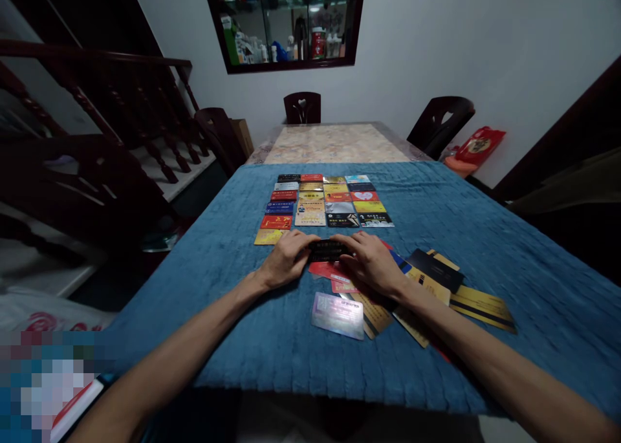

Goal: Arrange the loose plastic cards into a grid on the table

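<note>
Card (328, 251): likely light, stiff, slick; best held by its ends, where left hand (289, 257) and right hand (372, 260) fingers pinch it.

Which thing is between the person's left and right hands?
A black card, held at its two ends by the left hand and the right hand; the head view shows it.

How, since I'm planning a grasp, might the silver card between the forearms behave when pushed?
The silver card is probably stiff: its edges look straight. It's likely light, being thin. Its shiny face may feel slippery, though the ribbed cloth could drag at it.
</note>
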`<state>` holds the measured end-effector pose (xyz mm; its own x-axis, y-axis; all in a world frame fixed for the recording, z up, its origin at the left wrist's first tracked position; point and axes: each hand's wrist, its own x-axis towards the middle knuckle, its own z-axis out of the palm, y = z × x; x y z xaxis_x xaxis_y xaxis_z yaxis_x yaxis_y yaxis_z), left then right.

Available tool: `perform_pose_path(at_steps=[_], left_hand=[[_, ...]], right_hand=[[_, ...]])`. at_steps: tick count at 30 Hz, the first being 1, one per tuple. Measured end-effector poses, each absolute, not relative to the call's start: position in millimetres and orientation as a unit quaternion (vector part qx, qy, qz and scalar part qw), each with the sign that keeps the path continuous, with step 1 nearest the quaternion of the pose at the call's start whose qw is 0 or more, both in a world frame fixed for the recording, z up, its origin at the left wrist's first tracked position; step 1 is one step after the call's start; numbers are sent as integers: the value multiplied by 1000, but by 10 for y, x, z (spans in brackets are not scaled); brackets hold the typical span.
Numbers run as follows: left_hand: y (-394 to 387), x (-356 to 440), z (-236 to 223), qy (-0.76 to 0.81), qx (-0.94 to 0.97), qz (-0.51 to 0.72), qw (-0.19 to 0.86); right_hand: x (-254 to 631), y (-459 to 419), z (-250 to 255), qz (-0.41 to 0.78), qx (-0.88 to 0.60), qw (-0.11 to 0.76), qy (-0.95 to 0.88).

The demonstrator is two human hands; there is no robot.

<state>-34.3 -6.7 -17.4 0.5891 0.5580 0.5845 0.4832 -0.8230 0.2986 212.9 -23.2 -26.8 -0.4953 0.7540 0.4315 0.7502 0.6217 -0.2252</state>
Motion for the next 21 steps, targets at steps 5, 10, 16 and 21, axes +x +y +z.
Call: perform_pose_path(at_steps=[5, 10, 16, 21], left_hand=[[-65, -343, -192, 305, 889, 338, 45], [-69, -341, -210, 309, 889, 335, 38], [-99, -325, -187, 342, 886, 308, 52], [-120, -326, -170, 352, 889, 283, 69]], right_hand=[[2113, -235, -299, -4, -441, 235, -866], [2102, -234, -313, -16, -437, 235, -868], [2086, -226, -311, -30, -438, 239, -866], [2092, -229, -292, -37, -432, 235, -870]])
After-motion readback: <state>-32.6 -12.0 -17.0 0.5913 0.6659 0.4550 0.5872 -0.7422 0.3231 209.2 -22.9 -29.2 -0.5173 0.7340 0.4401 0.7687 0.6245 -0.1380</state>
